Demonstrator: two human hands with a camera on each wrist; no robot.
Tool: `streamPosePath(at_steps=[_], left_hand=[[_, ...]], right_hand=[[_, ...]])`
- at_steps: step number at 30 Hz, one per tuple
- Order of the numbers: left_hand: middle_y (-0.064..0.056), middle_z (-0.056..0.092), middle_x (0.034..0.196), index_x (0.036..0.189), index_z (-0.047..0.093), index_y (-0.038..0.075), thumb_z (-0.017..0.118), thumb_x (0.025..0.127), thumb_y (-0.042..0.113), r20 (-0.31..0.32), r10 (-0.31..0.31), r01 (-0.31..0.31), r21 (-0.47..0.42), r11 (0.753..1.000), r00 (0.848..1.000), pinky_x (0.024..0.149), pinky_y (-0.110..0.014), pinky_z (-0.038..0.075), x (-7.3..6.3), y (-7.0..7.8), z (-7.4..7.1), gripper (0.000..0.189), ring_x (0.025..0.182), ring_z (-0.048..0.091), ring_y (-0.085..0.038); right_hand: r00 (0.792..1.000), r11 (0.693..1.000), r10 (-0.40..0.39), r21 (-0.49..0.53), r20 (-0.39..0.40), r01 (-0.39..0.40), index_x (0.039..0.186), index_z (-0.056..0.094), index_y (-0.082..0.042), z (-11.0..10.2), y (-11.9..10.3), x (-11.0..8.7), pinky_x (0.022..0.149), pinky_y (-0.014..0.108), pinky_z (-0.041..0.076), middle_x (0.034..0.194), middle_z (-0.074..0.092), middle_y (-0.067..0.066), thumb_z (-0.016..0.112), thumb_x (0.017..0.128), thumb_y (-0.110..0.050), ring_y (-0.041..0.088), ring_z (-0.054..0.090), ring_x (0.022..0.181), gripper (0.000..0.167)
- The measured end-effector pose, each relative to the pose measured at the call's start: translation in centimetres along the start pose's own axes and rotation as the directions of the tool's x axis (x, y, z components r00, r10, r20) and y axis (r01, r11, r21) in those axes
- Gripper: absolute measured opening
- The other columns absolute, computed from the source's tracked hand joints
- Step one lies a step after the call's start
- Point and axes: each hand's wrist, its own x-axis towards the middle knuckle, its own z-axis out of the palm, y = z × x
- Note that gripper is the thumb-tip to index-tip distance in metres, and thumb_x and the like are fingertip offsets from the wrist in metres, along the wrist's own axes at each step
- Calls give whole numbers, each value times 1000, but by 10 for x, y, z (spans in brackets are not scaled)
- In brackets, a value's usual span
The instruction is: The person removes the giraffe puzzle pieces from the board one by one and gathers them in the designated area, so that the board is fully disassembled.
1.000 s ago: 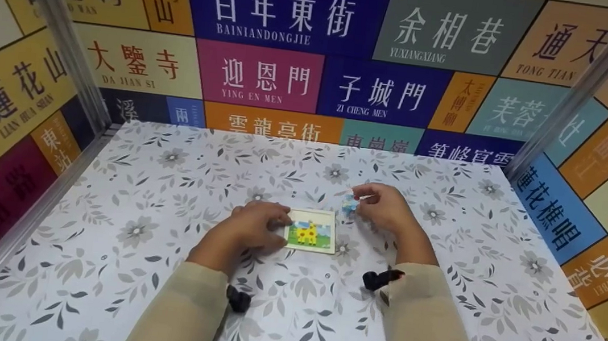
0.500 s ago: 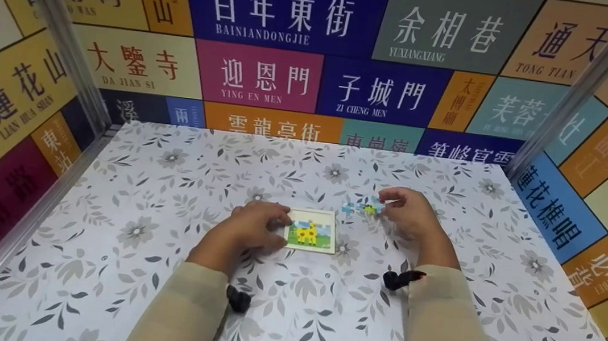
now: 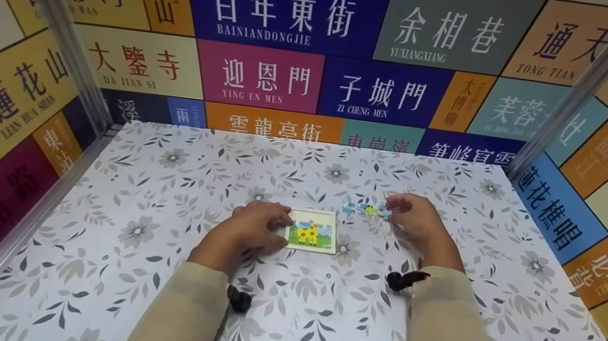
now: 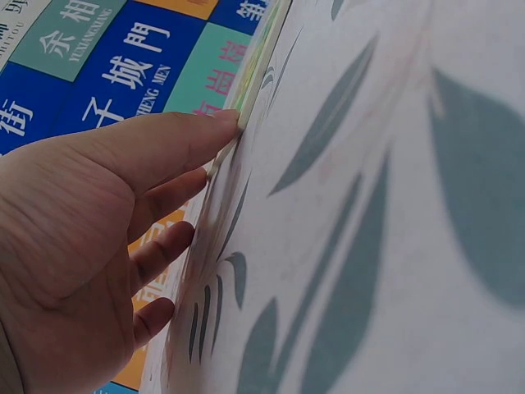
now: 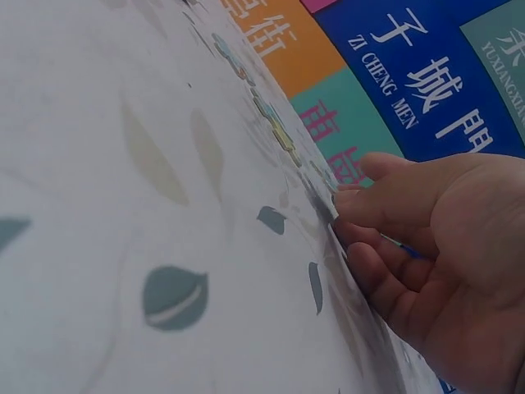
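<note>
A small framed giraffe puzzle [image 3: 310,234] lies on the patterned tabletop, its upper strip pale and without picture. My left hand [image 3: 254,226] grips its left side, the thumb at the near corner; in the left wrist view the thumb tip presses the thin board edge [image 4: 243,111]. Right of the board's far corner lie small jigsaw pieces, one light blue [image 3: 348,207] and one yellow-green [image 3: 370,210]. At the right end of this row, my right hand [image 3: 416,217] pinches another bluish jigsaw piece [image 3: 384,210] low over the table. Its fingers partly hide that piece.
A white tablecloth [image 3: 153,290] with grey leaves and flowers covers the table. Panels with coloured sign blocks [image 3: 282,8] stand behind and at both sides. Clear corner posts [image 3: 62,34] rise at the back corners.
My right hand has moved to the right, and the blue and yellow-green jigsaw pieces now lie in a row to its left. The left hand and the giraffe puzzle have stayed in place.
</note>
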Motion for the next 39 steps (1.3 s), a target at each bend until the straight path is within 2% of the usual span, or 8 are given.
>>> streamPosePath(at_steps=[6, 14, 25, 29, 32, 35, 39], left_hand=[[16, 52, 164, 128, 74, 35, 83, 89, 34, -3, 8, -8, 5, 1000, 1000, 133, -69, 7, 0, 0, 0, 40, 164, 31, -27], [18, 51, 163, 128, 74, 34, 82, 91, 33, 0, 5, -5, 7, 1000, 1000, 133, -67, 7, -2, 2, -1, 38, 163, 31, -25], [16, 52, 163, 127, 74, 33, 83, 89, 33, -5, -2, 2, -9, 1000, 1000, 134, -66, 7, -2, 2, 0, 39, 164, 30, -27], [16, 52, 163, 128, 74, 33, 83, 90, 34, -3, 3, -3, -3, 1000, 1000, 133, -67, 7, -1, 1, 0, 40, 164, 29, -27], [16, 52, 164, 129, 74, 33, 83, 90, 34, 1, 0, 0, -8, 1000, 1000, 133, -67, 6, -1, 1, 0, 40, 165, 28, -27], [16, 52, 163, 128, 75, 33, 84, 90, 33, 3, -5, 5, -19, 1000, 1000, 134, -67, 6, -1, 0, 0, 39, 165, 28, -27], [16, 53, 163, 126, 75, 33, 84, 89, 33, -8, -5, 5, -23, 1000, 1000, 134, -67, 6, -1, 1, 0, 38, 164, 30, -27]], right_hand=[[1000, 1000, 16, 6, -3, -16, 140, 66, -12, 2, 4, 1, 105, 41, 51, 143, 66, 12, 66, 99, -2, 33, 58, 134, 42], [998, 992, -63, -113, -22, 60, 138, 69, -11, 0, 9, 5, 104, 44, 52, 141, 70, 14, 66, 99, -7, 35, 63, 130, 40], [999, 996, -1, -92, -35, -2, 138, 69, -15, 1, 6, 4, 116, 53, 47, 142, 68, 10, 66, 99, -8, 35, 59, 135, 40], [999, 995, -20, -98, -40, 16, 138, 69, -14, 1, 5, 3, 118, 54, 45, 142, 69, 10, 67, 99, -8, 35, 59, 136, 40], [998, 993, -47, -110, -43, 42, 139, 69, -13, 1, 5, 3, 117, 54, 46, 142, 70, 11, 67, 99, -8, 36, 60, 135, 41], [998, 993, -42, -110, -46, 37, 140, 69, -14, 1, 5, 3, 114, 51, 48, 141, 70, 10, 68, 99, -9, 35, 60, 134, 41], [999, 997, -17, -82, -46, 13, 141, 67, -16, 3, 2, 3, 100, 43, 53, 144, 69, 8, 67, 100, -11, 32, 60, 132, 41]])
